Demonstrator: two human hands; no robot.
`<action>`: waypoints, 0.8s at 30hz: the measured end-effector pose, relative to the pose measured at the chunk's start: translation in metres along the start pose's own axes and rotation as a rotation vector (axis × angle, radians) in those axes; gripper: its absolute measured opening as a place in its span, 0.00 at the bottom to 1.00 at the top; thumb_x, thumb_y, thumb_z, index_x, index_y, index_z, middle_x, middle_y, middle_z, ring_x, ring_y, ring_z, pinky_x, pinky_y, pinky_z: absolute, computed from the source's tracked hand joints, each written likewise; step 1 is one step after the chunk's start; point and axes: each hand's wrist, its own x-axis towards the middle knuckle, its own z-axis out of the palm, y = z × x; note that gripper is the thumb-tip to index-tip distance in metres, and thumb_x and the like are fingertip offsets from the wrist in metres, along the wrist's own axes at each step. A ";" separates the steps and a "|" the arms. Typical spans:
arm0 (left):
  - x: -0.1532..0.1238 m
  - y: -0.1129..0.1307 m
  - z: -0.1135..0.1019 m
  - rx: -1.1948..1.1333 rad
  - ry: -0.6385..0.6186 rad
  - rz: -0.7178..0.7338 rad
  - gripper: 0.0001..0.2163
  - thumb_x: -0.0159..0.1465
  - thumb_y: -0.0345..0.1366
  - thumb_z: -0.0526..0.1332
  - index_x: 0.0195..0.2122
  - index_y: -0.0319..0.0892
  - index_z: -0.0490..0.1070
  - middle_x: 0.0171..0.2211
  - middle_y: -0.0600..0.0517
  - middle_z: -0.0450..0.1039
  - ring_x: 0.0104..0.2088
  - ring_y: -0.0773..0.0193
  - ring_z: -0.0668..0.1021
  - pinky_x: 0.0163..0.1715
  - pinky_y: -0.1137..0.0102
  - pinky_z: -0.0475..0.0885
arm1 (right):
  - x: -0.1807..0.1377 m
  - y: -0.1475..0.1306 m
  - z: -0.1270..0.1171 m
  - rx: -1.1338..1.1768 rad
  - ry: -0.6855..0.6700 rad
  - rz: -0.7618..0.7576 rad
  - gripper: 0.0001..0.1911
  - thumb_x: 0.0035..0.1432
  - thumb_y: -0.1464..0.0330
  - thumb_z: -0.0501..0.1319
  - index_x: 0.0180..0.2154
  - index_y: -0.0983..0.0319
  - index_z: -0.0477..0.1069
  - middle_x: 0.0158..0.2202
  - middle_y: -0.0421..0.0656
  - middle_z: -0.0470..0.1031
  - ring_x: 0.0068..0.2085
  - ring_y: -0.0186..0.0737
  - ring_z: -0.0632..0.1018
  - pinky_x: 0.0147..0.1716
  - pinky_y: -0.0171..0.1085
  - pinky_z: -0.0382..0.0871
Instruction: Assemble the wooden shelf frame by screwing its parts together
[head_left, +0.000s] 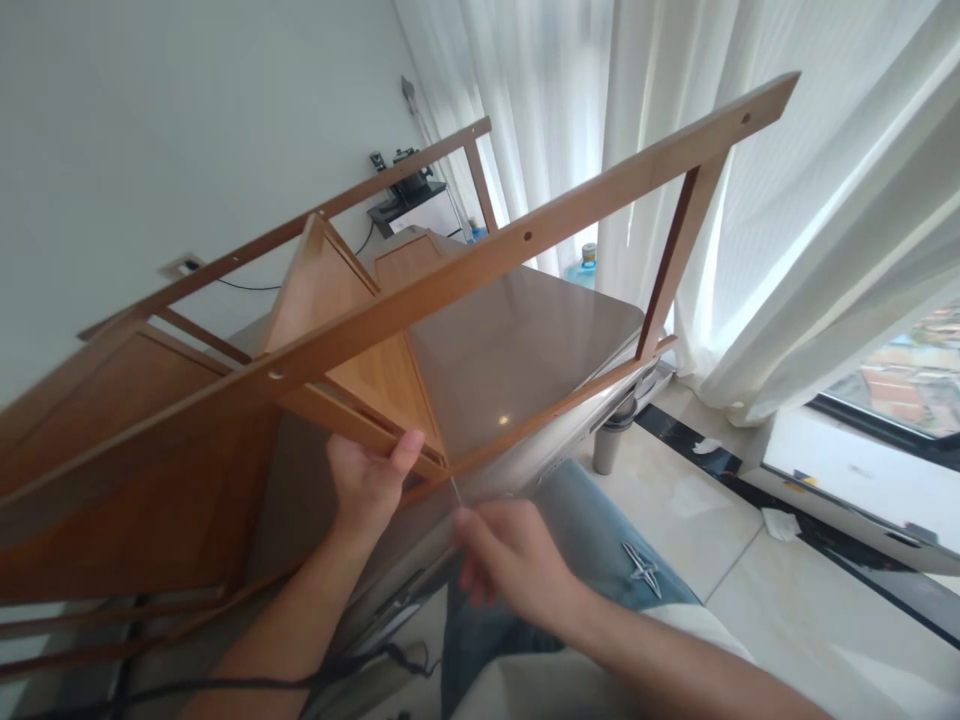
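Note:
A wooden rack frame (420,290) with long rails and crossbars lies tilted across the table. My left hand (367,480) grips the edge of a wooden shelf panel (382,385), thumb on top, close to where it meets the lower rail (517,430). Just right of that corner, my right hand (514,560) is closed on a thin metal hex key (457,492), its shaft pointing up at the rail joint. The hand is slightly blurred, and most of the key is hidden in the fingers.
The frame rests on a grey-brown table (510,330). A grey cup (611,445) is beyond my knee. White curtains (675,200) hang by the window. A black cable (247,684) crosses at lower left. Another wooden panel (135,450) sits at left.

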 end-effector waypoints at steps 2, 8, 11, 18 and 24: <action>0.000 -0.006 -0.002 0.000 0.017 0.020 0.20 0.54 0.53 0.73 0.33 0.41 0.74 0.29 0.52 0.77 0.32 0.60 0.81 0.36 0.66 0.78 | 0.000 0.003 0.000 -0.013 -0.005 -0.013 0.33 0.65 0.39 0.55 0.28 0.62 0.72 0.19 0.40 0.75 0.17 0.32 0.74 0.14 0.28 0.63; 0.001 -0.009 0.001 -0.037 0.058 0.085 0.22 0.54 0.52 0.74 0.41 0.42 0.75 0.36 0.50 0.78 0.38 0.58 0.81 0.41 0.65 0.77 | 0.000 0.008 -0.001 -0.009 -0.005 -0.042 0.33 0.67 0.40 0.53 0.32 0.62 0.73 0.20 0.40 0.77 0.18 0.32 0.74 0.16 0.28 0.63; 0.001 -0.006 0.002 -0.021 0.045 0.066 0.25 0.53 0.55 0.73 0.42 0.42 0.74 0.37 0.50 0.77 0.38 0.57 0.81 0.42 0.64 0.77 | 0.000 0.007 0.001 0.024 -0.017 -0.035 0.33 0.67 0.39 0.53 0.33 0.62 0.74 0.20 0.40 0.76 0.18 0.33 0.74 0.16 0.28 0.64; 0.000 0.002 0.002 0.008 0.009 0.043 0.20 0.54 0.54 0.73 0.33 0.42 0.74 0.30 0.52 0.76 0.33 0.60 0.80 0.37 0.67 0.78 | -0.002 0.000 0.001 -0.005 0.017 -0.005 0.34 0.64 0.38 0.55 0.32 0.62 0.74 0.19 0.39 0.75 0.16 0.33 0.73 0.15 0.29 0.64; 0.000 0.008 0.004 0.005 -0.033 0.005 0.18 0.55 0.52 0.72 0.30 0.41 0.74 0.28 0.51 0.77 0.33 0.59 0.82 0.37 0.66 0.79 | -0.002 -0.001 0.000 -0.042 0.033 -0.044 0.34 0.63 0.37 0.55 0.29 0.61 0.73 0.19 0.40 0.74 0.17 0.34 0.73 0.16 0.30 0.64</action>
